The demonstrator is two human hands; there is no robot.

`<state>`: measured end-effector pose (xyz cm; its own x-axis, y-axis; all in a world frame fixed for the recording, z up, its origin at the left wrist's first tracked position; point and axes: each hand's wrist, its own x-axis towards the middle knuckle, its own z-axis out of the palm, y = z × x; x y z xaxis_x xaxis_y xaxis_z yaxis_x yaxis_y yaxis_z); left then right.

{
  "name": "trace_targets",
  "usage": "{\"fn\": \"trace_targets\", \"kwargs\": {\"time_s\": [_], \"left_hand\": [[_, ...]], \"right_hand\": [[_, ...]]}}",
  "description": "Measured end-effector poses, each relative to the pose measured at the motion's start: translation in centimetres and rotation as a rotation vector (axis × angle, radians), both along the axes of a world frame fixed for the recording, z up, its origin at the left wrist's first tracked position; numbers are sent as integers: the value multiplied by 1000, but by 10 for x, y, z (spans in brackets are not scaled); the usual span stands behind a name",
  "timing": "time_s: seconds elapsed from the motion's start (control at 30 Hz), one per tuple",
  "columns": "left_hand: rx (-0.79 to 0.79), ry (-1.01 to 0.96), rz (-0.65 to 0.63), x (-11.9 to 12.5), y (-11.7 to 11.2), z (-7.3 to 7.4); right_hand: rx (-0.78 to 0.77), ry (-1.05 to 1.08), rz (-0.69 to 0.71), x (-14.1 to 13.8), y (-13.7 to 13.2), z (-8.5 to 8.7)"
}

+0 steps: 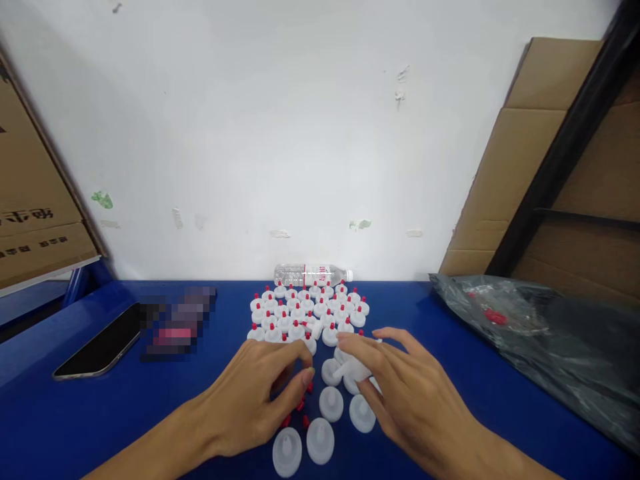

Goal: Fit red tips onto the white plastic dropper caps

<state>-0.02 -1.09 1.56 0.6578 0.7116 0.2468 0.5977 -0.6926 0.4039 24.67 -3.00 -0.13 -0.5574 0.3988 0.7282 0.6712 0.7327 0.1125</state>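
Note:
My right hand is closed around a white plastic nozzle cap, its spout tilted down to the left. The thumb and forefinger of my left hand are pinched together; what they hold, if anything, I cannot make out. Small red tip caps lie under and beside my left hand, partly hidden by it. Between and below the hands, several bare white nozzle caps rest on the blue table. Beyond my hands stand many white nozzle caps with red tips, grouped closely; one lies on its side.
A clear plastic bottle lies against the white wall. At left are a phone and a blurred item. A dark plastic bag, with red pieces in a clear bag, covers the right side. Cardboard flanks the table.

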Motion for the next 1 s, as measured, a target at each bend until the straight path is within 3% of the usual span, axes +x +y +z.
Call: {"fn": "trace_targets", "kwargs": {"time_s": [0.2,0.4,0.47,0.6,0.67,0.8,0.87,0.93,1.0], "left_hand": [[204,-140,-131,2,-11,-10],[209,-215,-217,6,-13,-6],[201,-261,-177,-2,-6,1],[250,-306,56,-26,19,21],[166,-186,112,-37,30,32],[-281,142,97,-54,36,48],[-423,231,81,-60,32,51],[-495,312,57,-62,25,50],[-440,312,28,-61,18,46]], "right_hand": [[8,-55,95,-11,-7,1],[46,-47,137,-9,-10,-1],[50,-26,125,-9,-10,-1],[27,-48,97,-10,-8,0],[0,-66,92,-10,-9,0],[-29,-85,92,-10,-10,1],[-38,-84,96,-9,-11,2],[-42,-81,99,-9,-11,2],[-48,-79,100,-9,-11,3]]}}
